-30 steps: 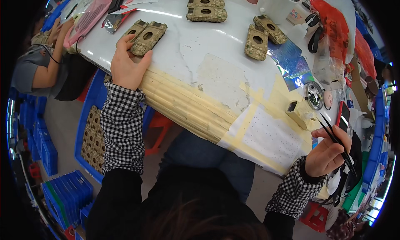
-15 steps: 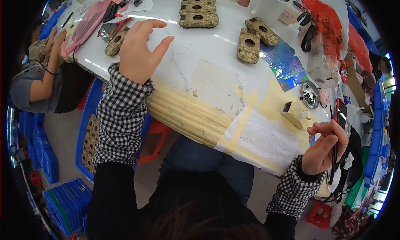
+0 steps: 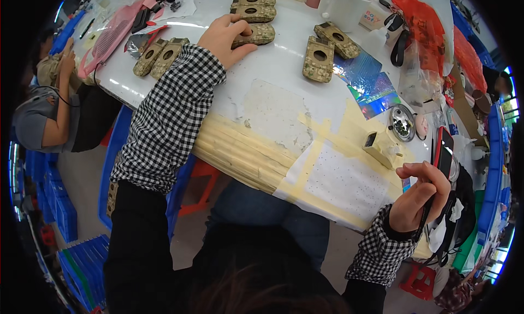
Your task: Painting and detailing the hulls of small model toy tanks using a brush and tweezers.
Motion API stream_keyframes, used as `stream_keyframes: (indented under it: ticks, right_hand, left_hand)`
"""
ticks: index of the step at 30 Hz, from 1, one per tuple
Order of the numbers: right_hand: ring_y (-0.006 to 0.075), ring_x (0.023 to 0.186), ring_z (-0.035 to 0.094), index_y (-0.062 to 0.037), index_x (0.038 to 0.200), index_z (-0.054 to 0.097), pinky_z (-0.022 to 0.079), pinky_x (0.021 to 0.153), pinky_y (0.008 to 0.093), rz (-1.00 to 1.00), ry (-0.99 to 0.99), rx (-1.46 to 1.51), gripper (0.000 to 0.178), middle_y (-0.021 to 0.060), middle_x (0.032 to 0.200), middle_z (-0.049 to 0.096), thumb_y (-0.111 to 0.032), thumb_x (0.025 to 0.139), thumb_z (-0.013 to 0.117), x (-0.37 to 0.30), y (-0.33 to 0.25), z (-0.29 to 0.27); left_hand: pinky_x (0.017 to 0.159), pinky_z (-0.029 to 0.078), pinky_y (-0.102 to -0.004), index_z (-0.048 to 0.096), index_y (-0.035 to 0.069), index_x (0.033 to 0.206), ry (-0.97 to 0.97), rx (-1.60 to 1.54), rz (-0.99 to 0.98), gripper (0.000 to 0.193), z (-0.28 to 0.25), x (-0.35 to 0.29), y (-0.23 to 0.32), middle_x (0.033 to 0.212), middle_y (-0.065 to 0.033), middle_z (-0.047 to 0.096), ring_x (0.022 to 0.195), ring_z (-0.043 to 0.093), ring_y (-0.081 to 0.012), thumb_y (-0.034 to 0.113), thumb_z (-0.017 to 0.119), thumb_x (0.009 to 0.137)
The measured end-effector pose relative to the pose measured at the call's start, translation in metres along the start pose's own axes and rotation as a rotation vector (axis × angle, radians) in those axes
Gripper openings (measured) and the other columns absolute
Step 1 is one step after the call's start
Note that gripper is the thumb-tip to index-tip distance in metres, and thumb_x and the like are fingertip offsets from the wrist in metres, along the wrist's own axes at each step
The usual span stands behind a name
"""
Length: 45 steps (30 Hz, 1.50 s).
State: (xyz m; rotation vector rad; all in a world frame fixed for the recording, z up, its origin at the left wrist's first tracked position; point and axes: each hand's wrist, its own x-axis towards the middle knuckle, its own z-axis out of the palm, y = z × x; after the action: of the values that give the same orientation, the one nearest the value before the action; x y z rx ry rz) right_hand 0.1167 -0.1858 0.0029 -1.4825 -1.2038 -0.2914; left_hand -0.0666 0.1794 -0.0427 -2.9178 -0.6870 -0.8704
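The fingers (image 3: 238, 28) of the left hand (image 3: 219, 43) reach over a spotty brown and green piece (image 3: 263, 36) on the white table (image 3: 295, 57). The thumb is spread away from them, by the near side of the piece. I cannot tell if they squeeze it. The fingers of the right hand (image 3: 416, 201) are curled and closed on thin black tweezers (image 3: 424, 216), which the hand mostly hides.

Just behind the left hand's piece, two more spotty pieces (image 3: 252, 13) lie in a row with it. Another two (image 3: 168, 57) lie side by side near the checked left sleeve (image 3: 174, 112). To the right are two more, set at a slant: a near one (image 3: 318, 60) and a far one (image 3: 339, 40). They all have a dark round hole on top.

A shiny blue sheet (image 3: 374, 90) is next to that slanted pair. Near the right hand are a small yellow block (image 3: 380, 150), a round silver dish (image 3: 402, 123) and a dotted white paper (image 3: 346, 177). At the back stands a white mug (image 3: 344, 11).
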Motion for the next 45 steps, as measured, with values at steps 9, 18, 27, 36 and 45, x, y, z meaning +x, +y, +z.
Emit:
stream_keyframes:
  ticks: [9, 18, 27, 36, 45]
  right_hand:
    - [0.0191, 0.062, 0.061, 0.0012, 0.102, 0.051, 0.048, 0.063, 0.0285, 0.010, -0.007, 0.035, 0.039, 0.0135, 0.075, 0.063, -0.036, 0.099, 0.039, 0.001, -0.001, 0.000]
    - [0.0190, 0.064, 0.061, 0.0023, 0.100, 0.051, 0.050, 0.063, 0.0284, 0.005, -0.015, 0.054, 0.038, 0.0144, 0.076, 0.063, -0.033, 0.099, 0.039, 0.002, -0.002, 0.001]
    - [0.0183, 0.066, 0.060, 0.0018, 0.098, 0.051, 0.050, 0.063, 0.0280, 0.010, -0.028, 0.108, 0.037, 0.0158, 0.079, 0.064, -0.033, 0.100, 0.038, 0.001, -0.001, 0.003]
    - [0.0173, 0.068, 0.057, 0.0014, 0.095, 0.051, 0.046, 0.063, 0.0269, 0.020, -0.020, 0.104, 0.032, 0.0144, 0.079, 0.062, -0.029, 0.098, 0.042, 0.000, 0.001, 0.002]
    - [0.0168, 0.067, 0.054, 0.0007, 0.093, 0.052, 0.044, 0.063, 0.0274, 0.013, -0.072, 0.035, 0.027, 0.0139, 0.077, 0.060, -0.025, 0.097, 0.045, 0.001, 0.005, 0.001]
  left_hand:
    - [0.091, 0.047, -0.0371, 0.052, 0.007, 0.121, -0.029, -0.202, -0.244, 0.063, -0.004, -0.014, -0.012, 0.113, -0.0175, 0.057, 0.103, 0.057, -0.0295, 0.041, 0.075, 0.072]
    - [0.090, 0.047, -0.0285, 0.043, 0.000, 0.128, -0.138, -0.930, -0.439, 0.066, -0.053, -0.037, 0.051, 0.114, -0.0083, 0.055, 0.102, 0.056, -0.0158, 0.011, 0.077, 0.073]
    - [0.109, 0.032, -0.0521, 0.033, -0.004, 0.132, 0.003, -2.516, -0.468, 0.047, -0.048, -0.061, 0.117, 0.131, -0.0221, 0.041, 0.125, 0.040, -0.0342, 0.028, 0.039, 0.098]
    - [0.105, 0.040, -0.0479, 0.034, -0.005, 0.126, -0.059, -2.517, -0.955, 0.041, -0.045, -0.024, 0.154, 0.125, -0.0242, 0.042, 0.121, 0.044, -0.0342, 0.025, 0.035, 0.099]
    - [0.098, 0.048, -0.0407, 0.035, -0.004, 0.126, -0.241, -2.303, -0.811, 0.042, -0.021, 0.037, 0.160, 0.122, -0.0183, 0.049, 0.114, 0.050, -0.0283, 0.027, 0.032, 0.099]
